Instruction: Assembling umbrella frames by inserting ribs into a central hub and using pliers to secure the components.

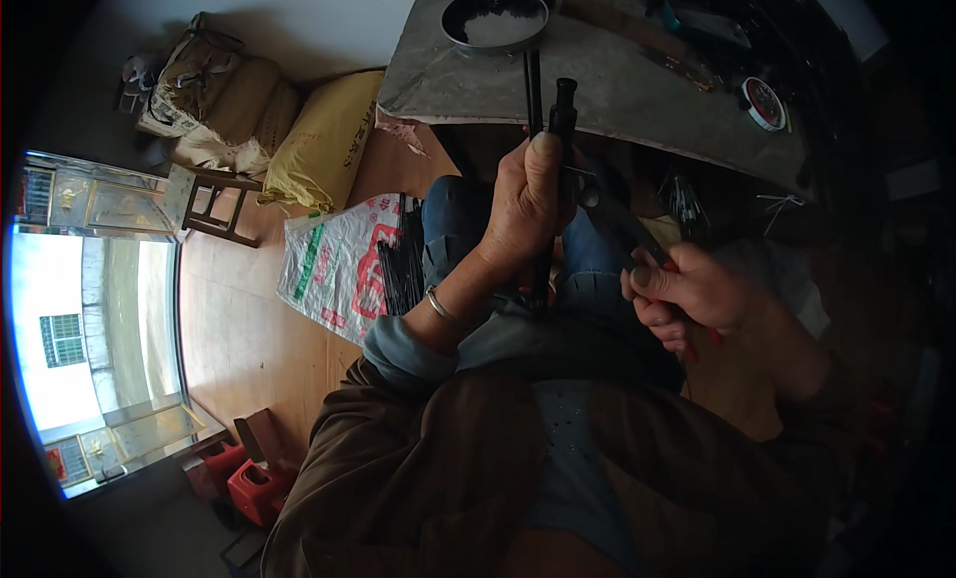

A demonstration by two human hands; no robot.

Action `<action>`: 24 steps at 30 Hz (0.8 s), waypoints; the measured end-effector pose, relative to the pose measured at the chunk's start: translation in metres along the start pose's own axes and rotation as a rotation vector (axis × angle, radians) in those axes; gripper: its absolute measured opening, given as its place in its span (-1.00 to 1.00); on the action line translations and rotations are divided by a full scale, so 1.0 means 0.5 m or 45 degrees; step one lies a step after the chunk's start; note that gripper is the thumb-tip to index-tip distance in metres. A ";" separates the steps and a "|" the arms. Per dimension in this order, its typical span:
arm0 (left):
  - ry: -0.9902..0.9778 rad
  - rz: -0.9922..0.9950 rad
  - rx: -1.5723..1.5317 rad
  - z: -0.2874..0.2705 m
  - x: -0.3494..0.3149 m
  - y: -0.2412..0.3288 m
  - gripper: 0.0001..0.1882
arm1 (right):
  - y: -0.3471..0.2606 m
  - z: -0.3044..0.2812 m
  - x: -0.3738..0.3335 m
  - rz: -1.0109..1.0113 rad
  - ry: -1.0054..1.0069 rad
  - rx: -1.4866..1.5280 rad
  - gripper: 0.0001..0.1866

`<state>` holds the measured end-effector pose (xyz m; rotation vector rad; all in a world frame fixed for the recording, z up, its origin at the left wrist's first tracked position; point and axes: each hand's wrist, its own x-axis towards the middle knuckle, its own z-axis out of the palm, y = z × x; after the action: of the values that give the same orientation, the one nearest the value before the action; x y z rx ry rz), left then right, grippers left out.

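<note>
Upright in my left hand is a bundle of dark rods: two thin sticks and a thicker black shaft with a knobbed top. Their kind I cannot make out. My fingers wrap round them, thumb on top. My right hand is closed on pliers with red grips and dark jaws. The jaws reach up beside the thick shaft, just right of my left hand; whether they bite on something is too dark to tell. The shaft's lower end hangs between my knees.
Ahead stands a grey table with a dark bowl of white grains, a round tin and dark tools. At left are full sacks, a wooden stool and red stools. Black rods lie on a printed sack.
</note>
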<state>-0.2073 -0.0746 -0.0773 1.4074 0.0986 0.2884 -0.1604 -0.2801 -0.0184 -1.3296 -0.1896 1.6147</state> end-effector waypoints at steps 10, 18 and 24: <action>0.071 0.086 0.071 0.021 0.004 -0.016 -0.40 | -0.093 0.019 -0.044 -0.042 0.574 -1.321 -0.76; 0.034 -0.001 -0.077 -0.003 0.013 -0.005 -0.38 | 0.031 -0.020 0.051 -0.274 0.497 -0.519 -0.81; 0.036 -0.016 -0.050 -0.013 -0.003 -0.002 -0.38 | -0.006 0.010 0.167 -1.079 0.749 -0.381 -0.57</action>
<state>-0.2099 -0.0689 -0.0795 1.3640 0.1240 0.2983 -0.1545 -0.2136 -0.0691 -1.5918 -0.5576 0.4722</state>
